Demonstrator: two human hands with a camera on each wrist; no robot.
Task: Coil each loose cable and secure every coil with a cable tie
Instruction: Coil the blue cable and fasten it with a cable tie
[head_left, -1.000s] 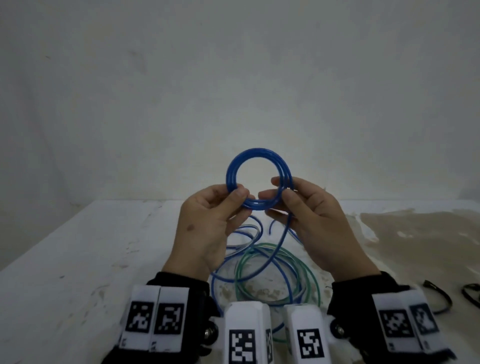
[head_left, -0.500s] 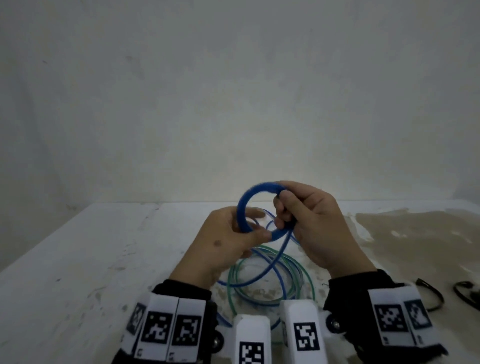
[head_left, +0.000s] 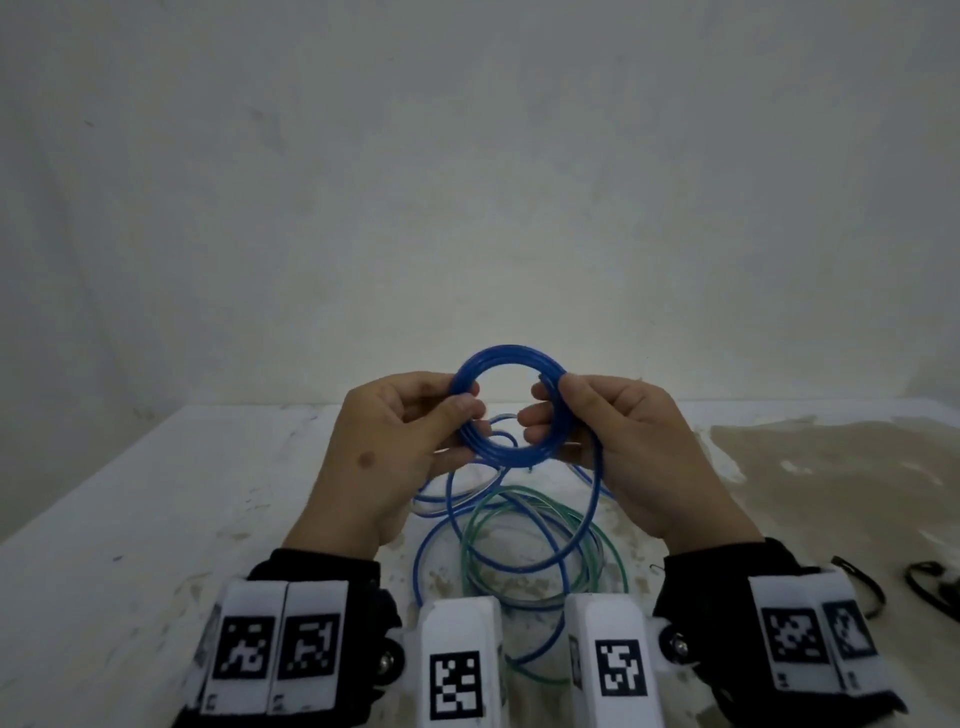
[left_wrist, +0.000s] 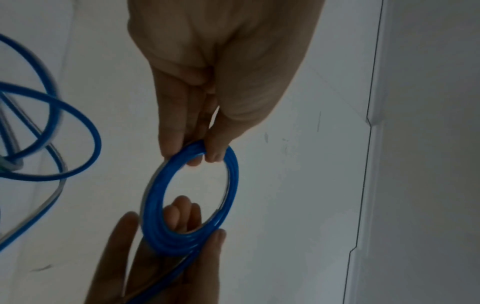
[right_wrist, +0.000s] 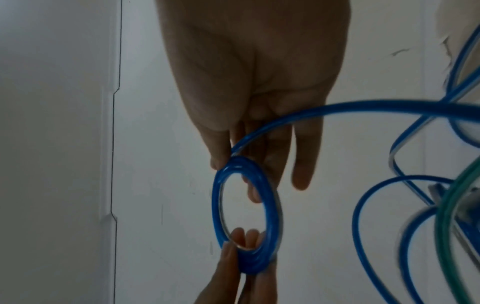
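Observation:
A small blue cable coil (head_left: 506, 358) is held upright above the white table (head_left: 130, 519) between both hands. My left hand (head_left: 415, 431) pinches the coil's left side with thumb and fingers; in the left wrist view the pinch is at the coil's near rim (left_wrist: 200, 149). My right hand (head_left: 613, 431) pinches the right side, thumb on top, and the coil (right_wrist: 246, 216) sits at its fingertips. The blue cable's loose length (head_left: 582, 535) hangs from the right hand down onto the table. A loosely looped green cable (head_left: 524, 551) lies under the hands.
Black cable ties (head_left: 862, 587) lie on the table at the right edge, near my right wrist. A brownish stained patch (head_left: 831, 467) covers the table's right part. A plain wall (head_left: 467, 182) rises behind the table.
The coil dipped and tilted edge-on half a second ago; now it is raised and faces me again. One more turn of blue cable has joined it, and the loose length has shifted.

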